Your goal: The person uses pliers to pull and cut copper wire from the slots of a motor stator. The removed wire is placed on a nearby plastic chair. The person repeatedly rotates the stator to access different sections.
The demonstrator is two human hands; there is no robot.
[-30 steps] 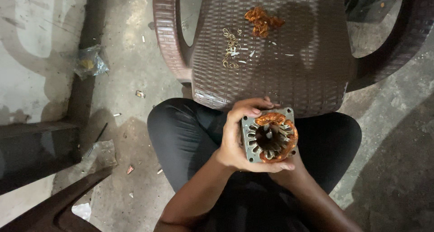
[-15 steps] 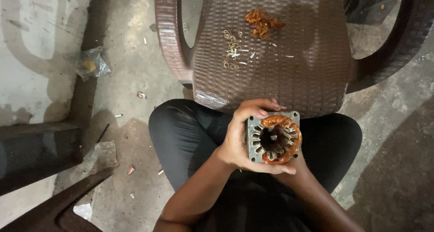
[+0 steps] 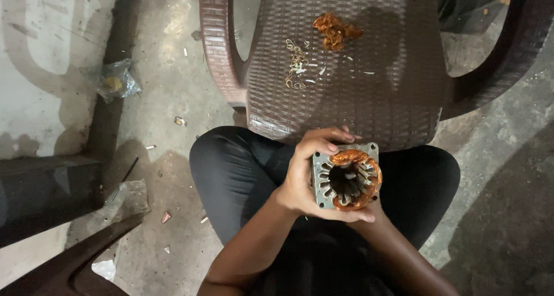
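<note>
A square metal motor stator [image 3: 323,183] with a ring of copper winding [image 3: 369,175] around its dark bore sits over my lap. My left hand [image 3: 303,178] wraps its left side, fingers over the top edge and thumb under the bottom. My right hand [image 3: 363,215] is almost wholly hidden beneath the stator and supports it from below. In front of my knees stands a brown woven plastic chair [image 3: 392,88]. On its seat lie a clump of pulled copper wire [image 3: 333,30] and a small pile of pale wire scraps [image 3: 296,65].
The floor is rough concrete with bits of litter. A crumpled clear plastic bag [image 3: 117,82] lies at the left by a dark ledge [image 3: 46,192]. Part of another brown chair [image 3: 75,261] shows at the bottom left. The chair's armrests [image 3: 216,42] flank the seat.
The stator and both hands have shifted slightly to the right and a little lower in view. The grip looks the same.
</note>
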